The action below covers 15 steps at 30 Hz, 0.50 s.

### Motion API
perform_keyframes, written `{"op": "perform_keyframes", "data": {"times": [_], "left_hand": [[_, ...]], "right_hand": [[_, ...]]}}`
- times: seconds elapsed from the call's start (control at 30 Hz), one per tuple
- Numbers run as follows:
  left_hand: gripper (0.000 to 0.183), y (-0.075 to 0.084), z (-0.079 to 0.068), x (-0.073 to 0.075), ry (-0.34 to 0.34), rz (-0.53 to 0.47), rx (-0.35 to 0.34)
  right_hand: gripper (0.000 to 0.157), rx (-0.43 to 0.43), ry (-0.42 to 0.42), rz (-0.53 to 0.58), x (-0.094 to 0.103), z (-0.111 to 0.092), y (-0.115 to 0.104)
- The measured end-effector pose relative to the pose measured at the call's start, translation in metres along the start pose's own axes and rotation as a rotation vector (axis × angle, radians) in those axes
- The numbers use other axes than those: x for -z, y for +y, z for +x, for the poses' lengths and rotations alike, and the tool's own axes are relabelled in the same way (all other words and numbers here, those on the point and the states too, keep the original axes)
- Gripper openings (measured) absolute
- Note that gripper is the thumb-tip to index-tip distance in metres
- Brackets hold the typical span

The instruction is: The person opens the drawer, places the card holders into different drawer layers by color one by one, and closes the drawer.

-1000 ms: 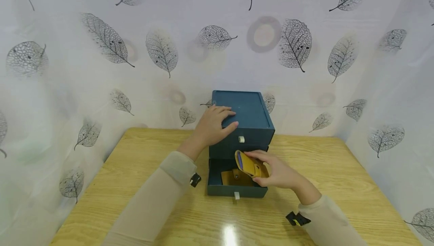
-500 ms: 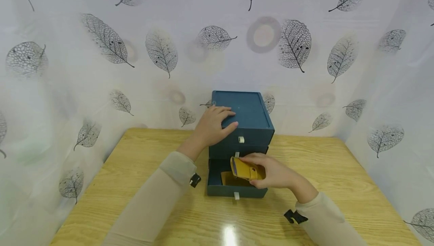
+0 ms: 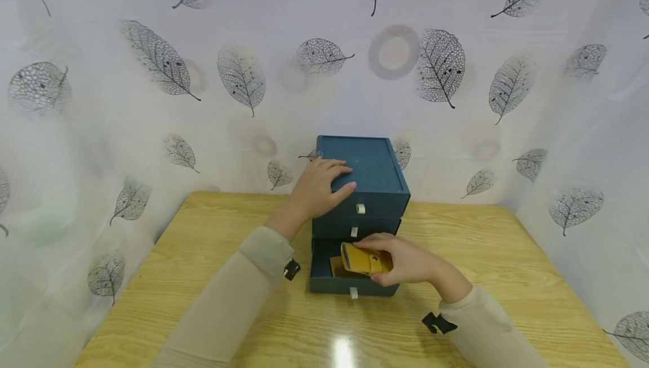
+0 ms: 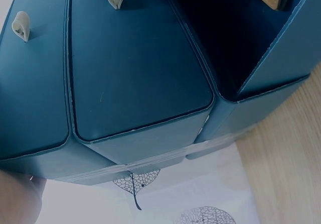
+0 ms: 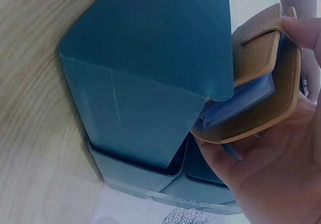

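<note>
A blue cabinet (image 3: pixel 357 162) with several stacked drawers stands on the table, its bottom drawer (image 3: pixel 332 285) pulled out. My right hand (image 3: pixel 405 261) pinches a yellow card holder (image 3: pixel 360 258) between thumb and fingers, over that drawer. In the right wrist view, the card holder (image 5: pixel 256 58) shows a strap across its cover and clear bluish sleeves between the covers. Under it inside the drawer lies another flat yellow-brown piece (image 3: pixel 337 266), partly hidden. At the cabinet's top left edge rests my left hand (image 3: pixel 319 187), fingers spread loosely over the top.
The two upper drawers are closed, each with a small white pull tab (image 3: pixel 360 208). Light wooden table (image 3: pixel 228 300) surrounds the cabinet. Behind it hangs a white curtain (image 3: pixel 324 7) printed with dark leaves.
My right hand has lowered the card holder and shifted it a little left, deeper over the open drawer, covering more of the piece below. The left hand stays put.
</note>
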<state>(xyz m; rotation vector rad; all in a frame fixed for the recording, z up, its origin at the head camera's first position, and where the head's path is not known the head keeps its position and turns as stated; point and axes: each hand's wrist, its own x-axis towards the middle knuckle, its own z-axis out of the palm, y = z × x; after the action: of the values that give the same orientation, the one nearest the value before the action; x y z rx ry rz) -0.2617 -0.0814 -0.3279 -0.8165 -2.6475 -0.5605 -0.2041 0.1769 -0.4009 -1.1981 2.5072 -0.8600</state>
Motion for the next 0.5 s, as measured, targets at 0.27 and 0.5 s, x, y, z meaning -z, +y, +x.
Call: {"op": "perform_keyframes", "data": {"times": [0.27, 0.5], "left_hand": [[0.050, -0.0001, -0.0001, 0.0004, -0.006, 0.004, 0.005], [0.050, 0.0000, 0.0000, 0.0005, -0.008, -0.003, 0.004]], "right_hand": [[0.032, 0.101, 0.070, -0.063, -0.0044, 0.0052, 0.0033], [0.028, 0.100, 0.089, -0.057, -0.0044, 0.0036, 0.0029]]}}
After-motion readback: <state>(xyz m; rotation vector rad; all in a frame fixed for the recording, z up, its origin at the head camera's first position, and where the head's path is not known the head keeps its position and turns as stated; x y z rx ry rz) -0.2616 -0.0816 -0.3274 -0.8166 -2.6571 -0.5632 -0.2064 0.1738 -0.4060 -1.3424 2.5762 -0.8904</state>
